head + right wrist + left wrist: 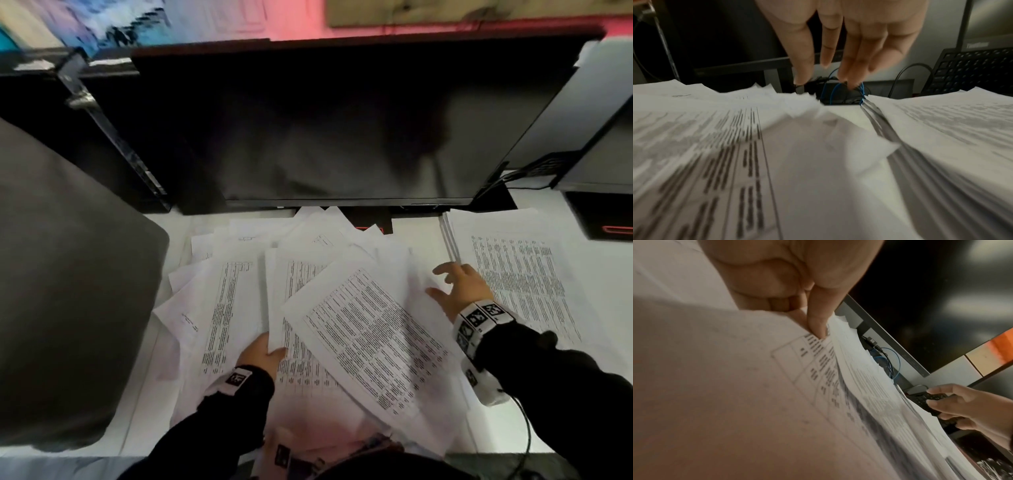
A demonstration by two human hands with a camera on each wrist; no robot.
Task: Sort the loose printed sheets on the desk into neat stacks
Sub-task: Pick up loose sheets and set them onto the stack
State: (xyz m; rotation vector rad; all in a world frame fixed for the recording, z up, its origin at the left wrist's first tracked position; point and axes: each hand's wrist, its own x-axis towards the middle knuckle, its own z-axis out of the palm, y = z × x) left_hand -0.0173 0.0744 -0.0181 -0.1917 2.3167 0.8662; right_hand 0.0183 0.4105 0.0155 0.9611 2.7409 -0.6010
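Note:
Loose printed sheets [308, 294] lie fanned in a messy pile across the middle of the white desk [150, 394]. A neat stack [520, 274] sits at the right. My left hand [262, 353] pinches the near edge of some printed sheets [818, 353], thumb on top. My right hand [455, 284] hovers with fingers spread and straight over the pile's right edge, beside the stack [951, 129]. In the right wrist view the right hand's fingers [851, 48] hang over the papers and hold nothing.
A dark monitor [325, 130] stands right behind the papers. A grey chair back [68, 291] fills the left. A second monitor's base [596, 212] is at far right, with a black keyboard [972, 69] and blue cables [838, 91] behind the stacks.

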